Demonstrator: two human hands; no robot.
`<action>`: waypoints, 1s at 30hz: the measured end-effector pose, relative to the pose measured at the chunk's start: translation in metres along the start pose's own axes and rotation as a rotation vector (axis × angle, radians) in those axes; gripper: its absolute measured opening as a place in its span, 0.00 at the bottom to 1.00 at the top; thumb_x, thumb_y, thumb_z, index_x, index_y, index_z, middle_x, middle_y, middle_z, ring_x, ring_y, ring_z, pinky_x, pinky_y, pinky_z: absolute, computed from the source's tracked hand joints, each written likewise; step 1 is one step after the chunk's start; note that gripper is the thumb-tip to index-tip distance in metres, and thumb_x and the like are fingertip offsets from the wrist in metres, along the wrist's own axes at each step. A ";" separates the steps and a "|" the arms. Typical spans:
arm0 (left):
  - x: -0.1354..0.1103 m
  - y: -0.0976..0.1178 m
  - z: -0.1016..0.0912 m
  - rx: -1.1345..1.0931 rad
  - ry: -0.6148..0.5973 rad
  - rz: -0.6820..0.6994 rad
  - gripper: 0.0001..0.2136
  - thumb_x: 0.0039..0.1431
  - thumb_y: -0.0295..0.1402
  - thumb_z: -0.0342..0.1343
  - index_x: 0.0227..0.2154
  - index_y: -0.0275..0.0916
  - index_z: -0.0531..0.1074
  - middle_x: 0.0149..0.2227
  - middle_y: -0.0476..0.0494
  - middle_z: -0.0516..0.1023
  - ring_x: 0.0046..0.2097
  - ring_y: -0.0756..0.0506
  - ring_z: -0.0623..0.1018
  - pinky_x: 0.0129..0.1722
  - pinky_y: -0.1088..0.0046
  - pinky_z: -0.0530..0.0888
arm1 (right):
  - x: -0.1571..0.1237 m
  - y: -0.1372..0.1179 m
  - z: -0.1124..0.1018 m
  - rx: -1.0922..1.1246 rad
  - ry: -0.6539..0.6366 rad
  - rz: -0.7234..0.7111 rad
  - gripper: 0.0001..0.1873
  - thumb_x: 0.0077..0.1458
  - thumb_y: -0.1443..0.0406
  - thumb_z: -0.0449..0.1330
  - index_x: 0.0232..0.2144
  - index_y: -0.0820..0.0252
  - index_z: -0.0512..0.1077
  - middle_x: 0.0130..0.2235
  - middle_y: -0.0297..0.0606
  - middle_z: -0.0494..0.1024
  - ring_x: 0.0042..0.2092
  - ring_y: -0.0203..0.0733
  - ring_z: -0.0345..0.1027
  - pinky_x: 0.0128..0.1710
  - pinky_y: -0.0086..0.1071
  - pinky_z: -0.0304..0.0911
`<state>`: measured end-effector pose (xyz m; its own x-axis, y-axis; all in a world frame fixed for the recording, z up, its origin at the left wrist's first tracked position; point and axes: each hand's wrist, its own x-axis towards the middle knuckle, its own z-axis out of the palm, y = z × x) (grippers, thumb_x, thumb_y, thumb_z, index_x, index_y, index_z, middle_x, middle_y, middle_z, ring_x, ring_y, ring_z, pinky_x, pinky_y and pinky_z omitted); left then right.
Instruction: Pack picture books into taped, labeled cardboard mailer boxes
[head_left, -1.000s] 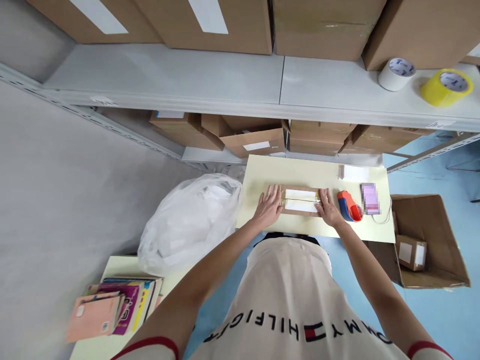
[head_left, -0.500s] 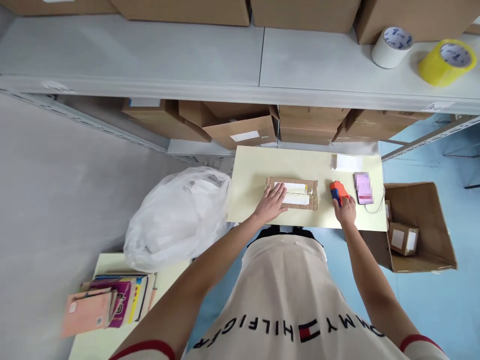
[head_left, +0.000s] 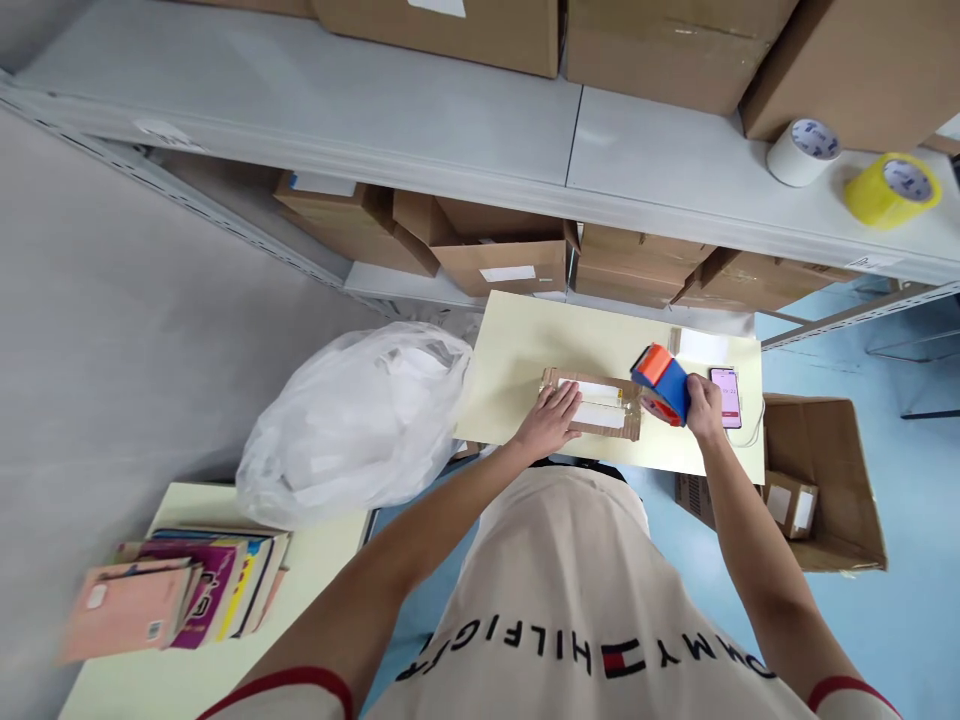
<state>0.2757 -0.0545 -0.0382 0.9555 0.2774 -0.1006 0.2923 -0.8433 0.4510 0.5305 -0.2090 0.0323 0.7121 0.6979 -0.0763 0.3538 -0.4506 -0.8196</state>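
Observation:
A small cardboard box (head_left: 604, 403) with white labels and clear tape lies flat on the pale yellow table (head_left: 510, 350). My left hand (head_left: 551, 420) rests on the box's left part, fingers stretched out over the label. In my right hand (head_left: 703, 405) is a blue and orange tape dispenser (head_left: 664, 386), gripped by its handle and held up just off the box's right end. Behind that hand lies a lit phone (head_left: 725, 395) with a cable. A small box with a white top (head_left: 701, 346) sits at the table's far edge.
An open carton (head_left: 844, 480) holding small boxes stands right of the table. To the left are a large bag of white material (head_left: 352, 425) and stacked books (head_left: 202, 590). Above, a grey shelf (head_left: 465, 130) carries cartons, a white tape roll (head_left: 802, 153) and a yellow tape roll (head_left: 892, 190).
My right hand has lifted the tape dispenser off the table, turned it, and brought it left toward the box. My left hand stays on the box. The camera view has tilted slightly.

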 end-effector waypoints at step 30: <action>0.030 0.000 -0.057 -1.046 0.154 -0.543 0.10 0.58 0.29 0.53 0.22 0.38 0.73 0.23 0.50 0.77 0.27 0.51 0.78 0.33 0.75 0.74 | 0.005 -0.042 0.024 -0.305 -0.354 -0.173 0.26 0.57 0.47 0.48 0.15 0.55 0.54 0.16 0.30 0.57 0.21 0.33 0.49 0.22 0.30 0.50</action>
<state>0.3024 -0.0200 0.0091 0.6811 0.5953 -0.4264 0.4142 0.1670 0.8947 0.5051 -0.1736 0.0527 0.3964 0.8993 -0.1848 0.6476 -0.4166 -0.6380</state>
